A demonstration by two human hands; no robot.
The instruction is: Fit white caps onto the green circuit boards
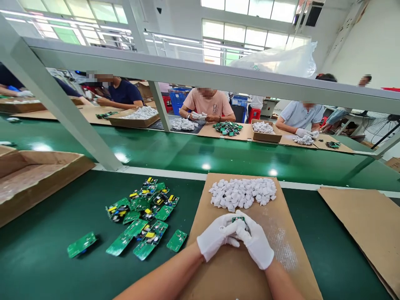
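Observation:
My left hand [217,237] and my right hand [256,241], both in white gloves, meet above a cardboard sheet [228,277]. Between their closed fingers is a small green circuit board [238,218], mostly covered by the gloves. Just beyond my hands, a pile of small white parts [242,192] lies on the cardboard. To the left, green circuit boards [150,237] with yellow and black components are heaped on the dark green table, and a few lie apart from the heap.
An open cardboard box [46,179] stands at the left, and another cardboard sheet [365,225] lies at the right. A metal frame [187,77] crosses ahead. Several people sit beyond it at a green bench [187,150] with boxes and piles.

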